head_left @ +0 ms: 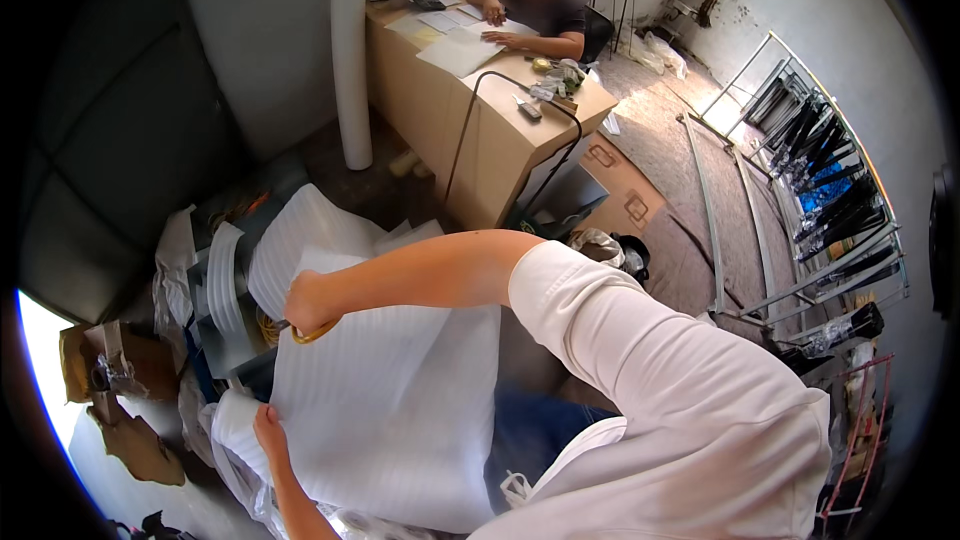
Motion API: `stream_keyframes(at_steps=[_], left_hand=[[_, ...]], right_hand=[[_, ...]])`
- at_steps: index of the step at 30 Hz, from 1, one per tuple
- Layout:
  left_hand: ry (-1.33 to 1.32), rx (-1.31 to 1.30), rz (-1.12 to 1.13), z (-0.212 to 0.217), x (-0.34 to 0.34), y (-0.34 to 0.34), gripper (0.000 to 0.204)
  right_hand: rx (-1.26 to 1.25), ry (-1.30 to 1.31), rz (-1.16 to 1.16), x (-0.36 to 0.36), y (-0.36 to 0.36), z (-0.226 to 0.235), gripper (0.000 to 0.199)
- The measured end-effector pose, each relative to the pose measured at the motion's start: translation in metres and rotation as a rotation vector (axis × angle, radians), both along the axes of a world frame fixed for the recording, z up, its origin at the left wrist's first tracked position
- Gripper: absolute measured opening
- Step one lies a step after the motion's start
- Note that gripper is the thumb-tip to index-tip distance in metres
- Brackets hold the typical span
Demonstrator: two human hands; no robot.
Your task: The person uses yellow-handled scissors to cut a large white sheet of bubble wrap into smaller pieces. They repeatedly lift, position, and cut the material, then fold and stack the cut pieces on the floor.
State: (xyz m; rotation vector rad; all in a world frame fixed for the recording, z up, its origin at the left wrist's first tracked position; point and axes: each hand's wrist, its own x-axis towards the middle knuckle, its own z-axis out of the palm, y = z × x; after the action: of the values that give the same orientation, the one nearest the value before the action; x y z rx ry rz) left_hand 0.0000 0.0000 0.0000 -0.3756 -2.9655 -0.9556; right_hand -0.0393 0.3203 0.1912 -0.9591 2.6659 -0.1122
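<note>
A large sheet of white packing foam (390, 410) hangs and spreads in front of me, down toward my legs. My left hand (268, 428) is closed on the sheet's left edge, beside a rolled part of the foam. My right arm reaches across to the left over the sheet. In my right hand (312, 302), the fingers are wrapped round yellow-handled scissors (318, 330), of which mainly a handle loop shows; the blades are mostly hidden. More curved foam sheets (300, 225) lie just beyond the right hand.
Another person (540, 0) sits at a wooden desk (440, 100) with papers. A white pipe (350, 60) stands left of it. Torn cardboard boxes (120, 365) are at the left. A metal rack (830, 190) holding dark wrapped parts stands at the right, near flattened cardboard (620, 185).
</note>
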Motion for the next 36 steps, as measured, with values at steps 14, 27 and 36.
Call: stream_keyframes(at_steps=[14, 27, 36], left_hand=[[0.129, -0.049, 0.03, 0.01, 0.049, 0.037, 0.007], [0.072, -0.065, 0.178, 0.051, 0.107, -0.028, 0.01], [0.101, -0.031, 0.22, 0.062, 0.089, -0.017, 0.011]], right_hand=[[-0.455, -0.322, 0.04, 0.001, -0.114, -0.151, 0.018], [0.026, -0.697, -0.036, -0.029, -0.061, -0.085, 0.022], [0.168, -0.436, -0.156, -0.069, 0.022, -0.025, 0.025]])
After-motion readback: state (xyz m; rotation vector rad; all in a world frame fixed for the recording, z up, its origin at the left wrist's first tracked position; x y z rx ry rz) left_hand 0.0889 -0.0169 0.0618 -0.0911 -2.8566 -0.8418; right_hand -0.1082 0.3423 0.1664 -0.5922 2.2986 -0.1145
